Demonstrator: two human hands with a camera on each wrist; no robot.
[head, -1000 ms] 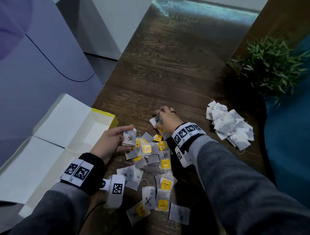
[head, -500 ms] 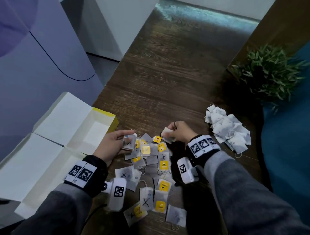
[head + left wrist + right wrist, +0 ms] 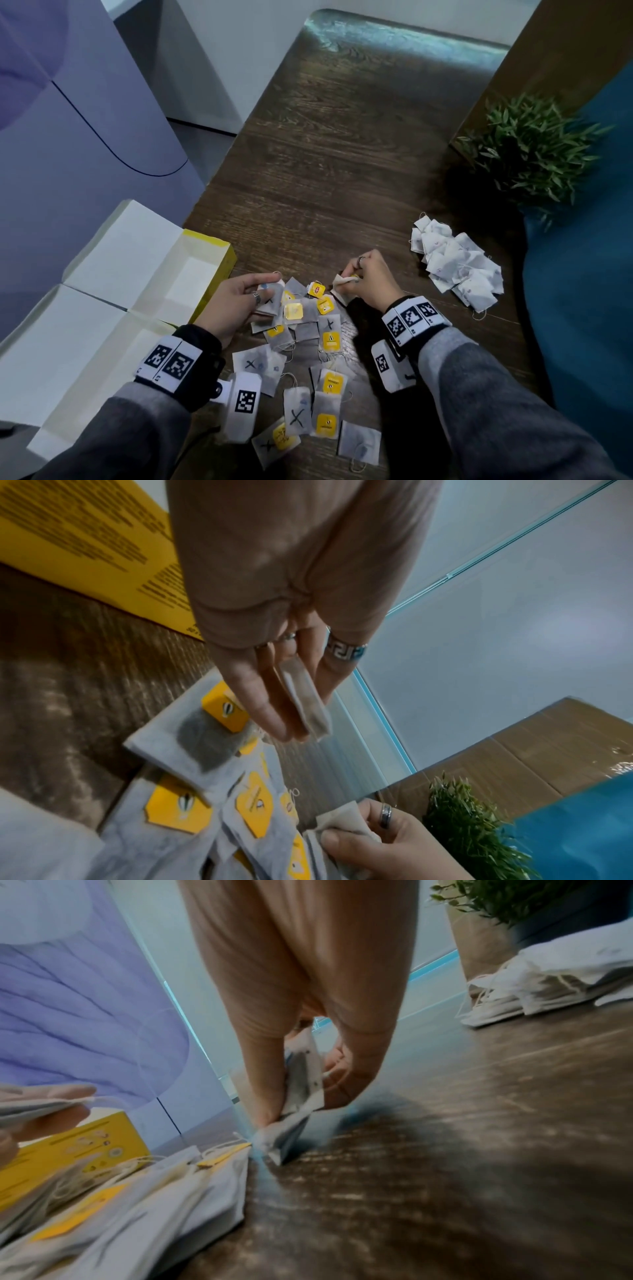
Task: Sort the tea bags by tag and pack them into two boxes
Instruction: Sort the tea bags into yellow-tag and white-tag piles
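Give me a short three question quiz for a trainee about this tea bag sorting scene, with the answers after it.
1. True or false: the left hand holds a stack of tea bags near the open box.
2. Multiple choice: where does the separate pile of white tea bags lie? A) inside the box; B) on the table right of the right hand, near the plant; C) under the left wrist.
3. Fill in: the tags in the mixed pile between the hands are ____ in colour.

Key
1. True.
2. B.
3. Yellow; several bags also carry a black X.
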